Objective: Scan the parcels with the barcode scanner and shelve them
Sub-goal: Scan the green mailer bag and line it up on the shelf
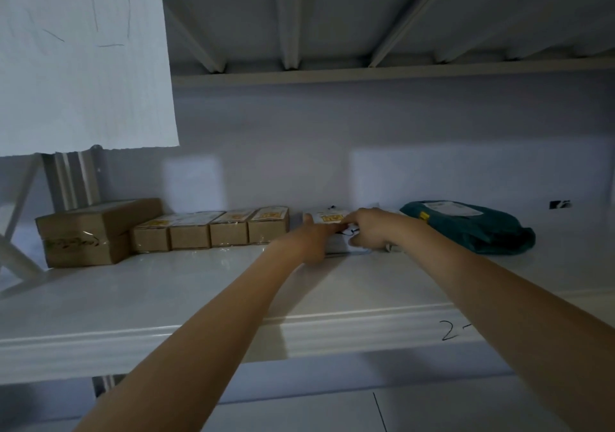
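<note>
A white parcel with a yellow label lies on the white shelf, near the back wall. Both arms reach in to it. My left hand rests against the parcel's left side, thumb up and a finger stretched across its top. My right hand lies over its right end with the fingers curled on the wrapping. Much of the parcel is hidden by the hands. No barcode scanner is visible.
Several small brown boxes stand in a row left of the parcel, then two stacked larger cartons. A dark green bag parcel lies to the right. A paper sign hangs at the upper left. The shelf edge carries a handwritten number.
</note>
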### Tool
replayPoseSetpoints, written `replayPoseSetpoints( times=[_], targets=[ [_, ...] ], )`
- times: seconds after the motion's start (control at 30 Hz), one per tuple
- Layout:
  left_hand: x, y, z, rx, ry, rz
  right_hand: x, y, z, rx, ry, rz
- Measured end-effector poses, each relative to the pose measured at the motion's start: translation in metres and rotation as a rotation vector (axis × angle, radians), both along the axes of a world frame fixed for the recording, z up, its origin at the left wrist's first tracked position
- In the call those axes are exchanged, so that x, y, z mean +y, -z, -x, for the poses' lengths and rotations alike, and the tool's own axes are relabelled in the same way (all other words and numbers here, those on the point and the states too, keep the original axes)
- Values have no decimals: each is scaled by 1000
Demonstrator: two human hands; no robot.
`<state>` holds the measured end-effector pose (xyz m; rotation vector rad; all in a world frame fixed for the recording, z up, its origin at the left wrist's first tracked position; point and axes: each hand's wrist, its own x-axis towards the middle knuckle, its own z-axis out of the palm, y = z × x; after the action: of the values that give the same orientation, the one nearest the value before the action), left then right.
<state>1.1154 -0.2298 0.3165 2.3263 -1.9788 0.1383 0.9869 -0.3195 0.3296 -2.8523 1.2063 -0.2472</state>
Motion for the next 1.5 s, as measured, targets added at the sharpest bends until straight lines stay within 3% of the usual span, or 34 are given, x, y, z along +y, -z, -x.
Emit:
replayPoseSetpoints(
  times=[0.3, 0.37, 0.47, 0.53, 0.6, 0.8, 0.9, 1.0, 1.07, 1.17, 1.27, 1.37, 1.5],
  targets=[
    [11, -9, -21, 11, 89, -25, 1, -14, -8, 115, 20, 13],
    [18, -19, -44, 28, 88, 42, 5, -22, -13, 129, 37, 30],
    [33, -37, -105, 34, -24, 217, 11, -33, -35, -56, -1, 35],
    [42, -41, -149, -37, -155, 209, 20, -38, -55, -108, -50, 23],
    [48, -36, -178, -47, -222, 126, 27, -35, -76, -49, -70, 7],
    [42, -18, -200, -48, -168, 27, 21, -9, -108, 187, 13, -9],
    [35, -20, -177, -77, -82, 52, 25, -9, -105, 82, 35, -67],
    [14, -25, -132, 11, 145, 114, 11, -16, -85, -121, 125, -75],
    [-3, -27, -99, 106, 236, 119, -6, -19, -56, -147, 218, -52],
    [-28, -30, -55, 149, 212, 63, -38, -22, -1, -122, 413, 19],
    [-41, -29, -22, 110, 94, -106, -124, -9, 65, -33, 570, -5],
    [-48, -26, -2, -12, 100, -141, -133, 0, 109, 128, 590, -105],
    [-65, -21, 33, -92, 132, -137, -121, -7, 137, 247, 518, -74]
  ],
)
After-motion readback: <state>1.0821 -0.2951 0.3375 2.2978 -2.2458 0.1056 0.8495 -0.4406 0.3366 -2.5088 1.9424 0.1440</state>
